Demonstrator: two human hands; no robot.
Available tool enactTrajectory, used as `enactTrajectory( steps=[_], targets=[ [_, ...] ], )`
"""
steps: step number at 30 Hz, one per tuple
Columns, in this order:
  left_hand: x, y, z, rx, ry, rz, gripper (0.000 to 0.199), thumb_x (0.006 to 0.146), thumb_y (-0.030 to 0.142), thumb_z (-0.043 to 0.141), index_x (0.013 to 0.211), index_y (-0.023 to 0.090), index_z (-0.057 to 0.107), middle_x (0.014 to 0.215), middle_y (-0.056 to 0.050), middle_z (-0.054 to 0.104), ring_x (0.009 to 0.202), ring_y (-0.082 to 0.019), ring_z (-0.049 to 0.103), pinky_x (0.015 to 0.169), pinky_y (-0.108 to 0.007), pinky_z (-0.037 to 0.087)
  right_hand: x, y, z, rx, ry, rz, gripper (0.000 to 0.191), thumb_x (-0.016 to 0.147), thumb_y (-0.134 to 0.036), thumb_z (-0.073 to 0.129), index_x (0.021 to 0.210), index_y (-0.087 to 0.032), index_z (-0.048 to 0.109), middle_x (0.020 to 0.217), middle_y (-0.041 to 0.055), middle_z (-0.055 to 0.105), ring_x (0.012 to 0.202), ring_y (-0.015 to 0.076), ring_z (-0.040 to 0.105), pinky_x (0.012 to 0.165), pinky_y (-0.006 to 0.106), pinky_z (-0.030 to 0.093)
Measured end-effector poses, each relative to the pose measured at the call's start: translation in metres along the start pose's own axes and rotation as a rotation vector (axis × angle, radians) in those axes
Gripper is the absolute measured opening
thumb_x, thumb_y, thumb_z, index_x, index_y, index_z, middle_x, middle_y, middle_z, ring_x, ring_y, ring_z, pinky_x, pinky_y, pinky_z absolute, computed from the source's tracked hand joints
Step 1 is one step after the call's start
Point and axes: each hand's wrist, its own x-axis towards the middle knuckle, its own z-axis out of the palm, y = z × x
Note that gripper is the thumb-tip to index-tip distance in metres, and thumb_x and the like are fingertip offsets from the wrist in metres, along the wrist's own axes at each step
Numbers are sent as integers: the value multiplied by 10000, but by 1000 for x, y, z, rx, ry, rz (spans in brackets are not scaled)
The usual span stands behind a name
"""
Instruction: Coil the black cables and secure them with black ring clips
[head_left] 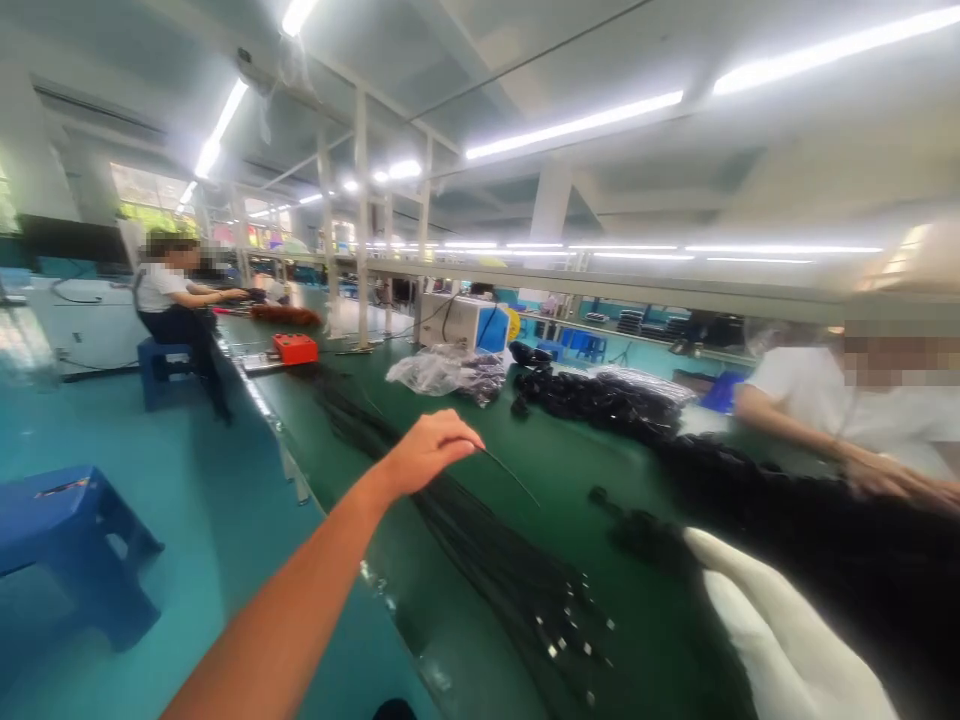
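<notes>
In the head view, the left hand [431,452] pinches one end of a thin dark strand [511,478] above the green table [555,445], over a long bundle of dark cables [480,540]. The right hand [780,630], seemingly white-gloved, is beside a black coil [645,535] — blur leaves me unable to tell whether it grips anything. Opposite, a co-worker's arms reach over a black heap [817,520].

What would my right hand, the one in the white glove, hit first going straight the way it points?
Probably the dark bundle directly ahead of your right hand; blur hides whether they touch.
</notes>
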Motion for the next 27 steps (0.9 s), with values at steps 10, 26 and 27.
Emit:
enactTrajectory(
  steps=[10,26,27],
  targets=[
    [41,60,16,142,0,117,246,877,316,475,976,225,681,862,-17,605,894,-178,530,955,-391,331,-17,-3,21,1392,-1365,318,488,813,-448,540,1103,-56,564,962,180,680,755,246,691,532,273,536],
    [20,124,137,-270,-418,285,212,900,250,464,963,251,666,887,16,674,869,-137,578,976,-309,338,-30,38,37,1707,-1431,374,362,752,-326,590,1010,-73,586,868,149,698,737,273,688,555,371,541],
    [15,117,145,-202,-392,220,247,910,239,429,1023,247,649,915,-2,674,872,-153,582,891,-297,396,-28,38,30,1762,-1309,328,351,753,-351,606,1001,-103,586,847,118,700,726,264,686,571,401,542]
  ],
)
